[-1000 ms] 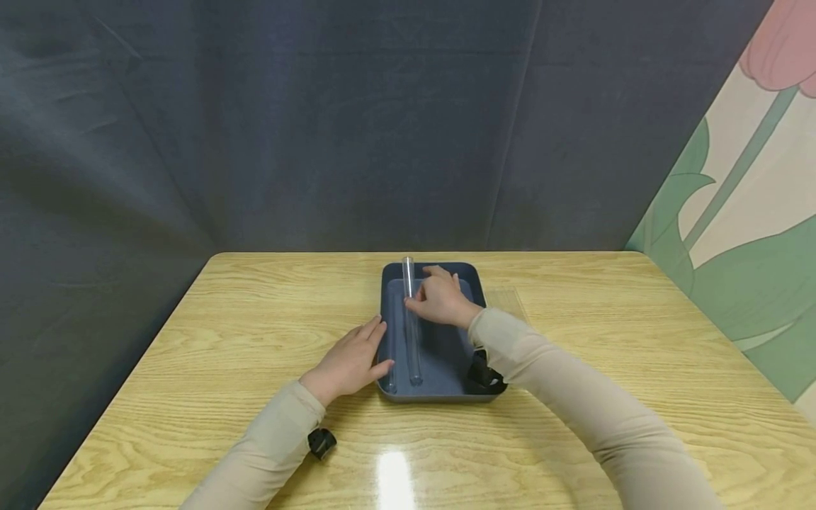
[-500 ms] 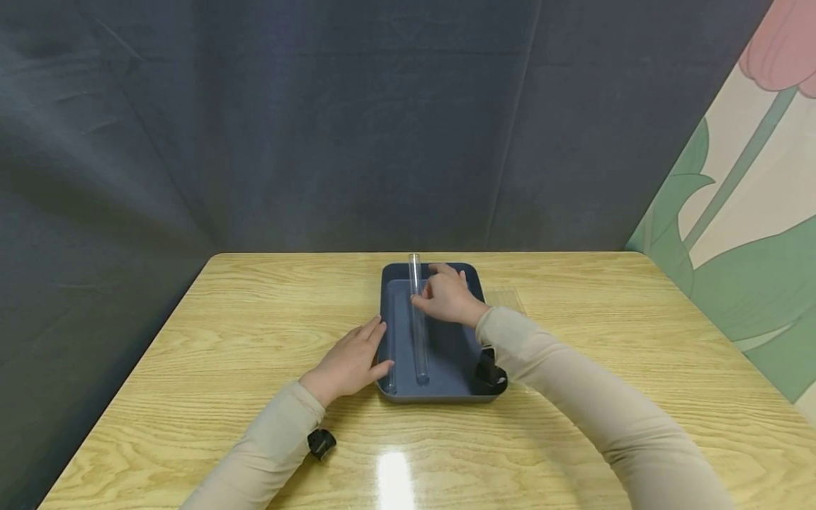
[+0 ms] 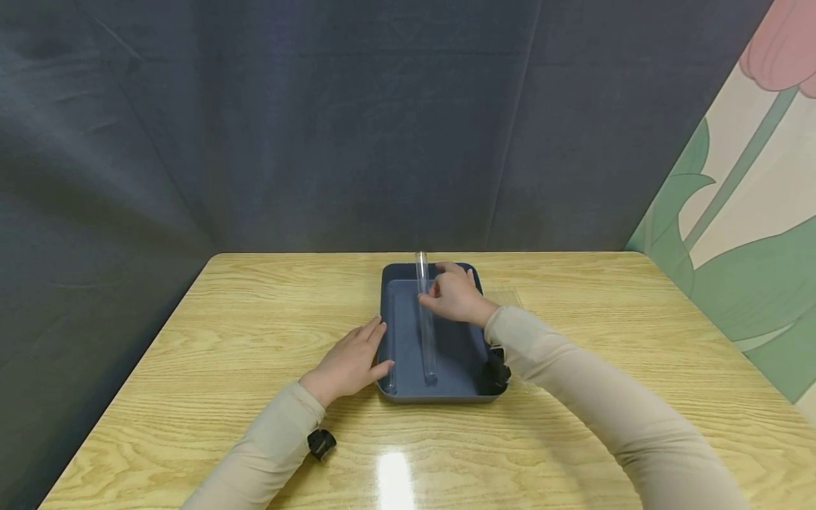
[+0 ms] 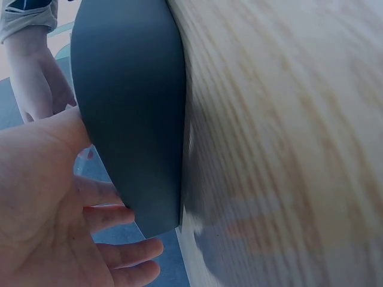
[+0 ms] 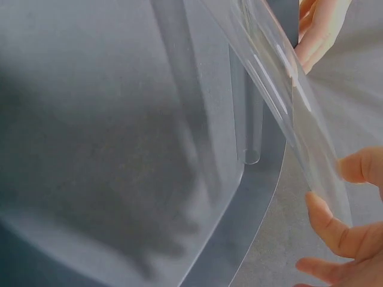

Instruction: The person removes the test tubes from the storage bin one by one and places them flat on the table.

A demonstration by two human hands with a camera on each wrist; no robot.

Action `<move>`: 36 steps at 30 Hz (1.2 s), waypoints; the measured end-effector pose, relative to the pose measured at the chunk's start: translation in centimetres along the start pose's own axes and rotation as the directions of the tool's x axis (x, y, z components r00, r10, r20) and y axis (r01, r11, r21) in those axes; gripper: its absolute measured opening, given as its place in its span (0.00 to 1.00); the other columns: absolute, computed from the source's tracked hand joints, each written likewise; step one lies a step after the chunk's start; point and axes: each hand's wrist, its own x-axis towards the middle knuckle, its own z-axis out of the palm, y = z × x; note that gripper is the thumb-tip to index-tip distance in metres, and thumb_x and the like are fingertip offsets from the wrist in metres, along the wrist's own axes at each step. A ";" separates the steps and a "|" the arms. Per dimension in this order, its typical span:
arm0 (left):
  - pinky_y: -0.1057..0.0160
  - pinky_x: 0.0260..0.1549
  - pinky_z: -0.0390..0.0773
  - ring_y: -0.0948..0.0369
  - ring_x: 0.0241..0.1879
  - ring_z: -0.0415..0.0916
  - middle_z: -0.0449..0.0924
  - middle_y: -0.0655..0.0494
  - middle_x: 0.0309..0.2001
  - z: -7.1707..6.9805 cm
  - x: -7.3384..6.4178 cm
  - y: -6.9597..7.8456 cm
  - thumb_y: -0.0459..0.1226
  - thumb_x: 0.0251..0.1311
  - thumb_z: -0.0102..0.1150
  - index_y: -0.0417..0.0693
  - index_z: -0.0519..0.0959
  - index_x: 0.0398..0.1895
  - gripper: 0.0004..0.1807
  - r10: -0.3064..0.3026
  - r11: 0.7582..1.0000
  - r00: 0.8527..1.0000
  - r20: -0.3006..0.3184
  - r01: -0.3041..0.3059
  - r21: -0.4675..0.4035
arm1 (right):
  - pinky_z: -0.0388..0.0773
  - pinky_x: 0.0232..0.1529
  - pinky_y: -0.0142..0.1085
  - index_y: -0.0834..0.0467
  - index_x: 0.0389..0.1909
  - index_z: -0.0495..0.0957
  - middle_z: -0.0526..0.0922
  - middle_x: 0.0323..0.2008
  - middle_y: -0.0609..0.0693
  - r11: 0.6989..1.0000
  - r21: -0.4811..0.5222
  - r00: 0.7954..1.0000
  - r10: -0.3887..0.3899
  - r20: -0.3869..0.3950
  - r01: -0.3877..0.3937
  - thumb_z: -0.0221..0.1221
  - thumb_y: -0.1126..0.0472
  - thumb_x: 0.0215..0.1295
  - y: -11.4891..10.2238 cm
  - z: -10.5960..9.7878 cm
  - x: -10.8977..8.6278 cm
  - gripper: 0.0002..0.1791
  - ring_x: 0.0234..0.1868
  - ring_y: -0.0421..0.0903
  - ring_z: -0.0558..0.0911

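A long clear test tube point(image 3: 428, 340) hangs tilted over the dark blue-grey tray point(image 3: 440, 399), its top end rising past the tray's far rim. My right hand point(image 3: 454, 294) pinches it in its upper part between thumb and fingers. A second clear tube point(image 5: 249, 119) lies along the tray's left side, partly hidden by the left hand in the head view. My left hand point(image 3: 350, 360) rests at the tray's left edge with fingers extended. In the left wrist view, its fingers point(image 4: 131, 256) lie against the tray's outer wall point(image 4: 131, 119).
A flat clear plastic piece point(image 3: 506, 299) lies right of the tray, partly behind the right forearm. The wooden table point(image 3: 268, 319) extends on both sides. A dark cloth point(image 3: 382, 127) hangs behind it, and a painted flower wall point(image 3: 746, 297) stands at right.
My right hand has moved to the right with the tube, from the tray's left part toward its middle. The left hand has stayed in place.
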 end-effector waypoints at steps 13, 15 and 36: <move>0.48 0.69 0.58 0.44 0.70 0.53 0.47 0.41 0.73 0.0 0.0 0.0 0.49 0.66 0.49 0.37 0.53 0.71 0.37 -0.011 1.000 1.000 0.014 0.012 -0.018 | 0.47 0.67 0.67 0.57 0.12 0.74 0.75 0.58 0.64 1.000 -0.011 0.999 -0.002 -0.047 0.002 0.57 0.54 0.61 0.6 -0.7 -0.4 0.20 0.70 0.59 0.60; 0.48 0.69 0.57 0.44 0.70 0.53 0.47 0.41 0.73 0.0 0.0 0.0 0.49 0.66 0.49 0.37 0.53 0.71 0.37 -0.010 1.000 1.000 0.013 0.011 -0.018 | 0.46 0.66 0.68 0.58 0.12 0.75 0.74 0.59 0.64 1.000 -0.009 0.999 0.002 -0.045 -0.003 0.57 0.54 0.62 0.7 -0.9 -0.4 0.20 0.70 0.58 0.60; 0.49 0.69 0.58 0.44 0.70 0.54 0.48 0.40 0.73 0.0 -0.1 -0.1 0.49 0.66 0.49 0.36 0.54 0.71 0.37 -0.005 1.000 1.000 -0.006 0.005 -0.009 | 0.44 0.65 0.70 0.58 0.12 0.73 0.85 0.43 0.62 0.999 -0.035 0.999 0.023 -0.041 -0.025 0.55 0.55 0.62 2.1 -2.6 -1.4 0.20 0.70 0.59 0.58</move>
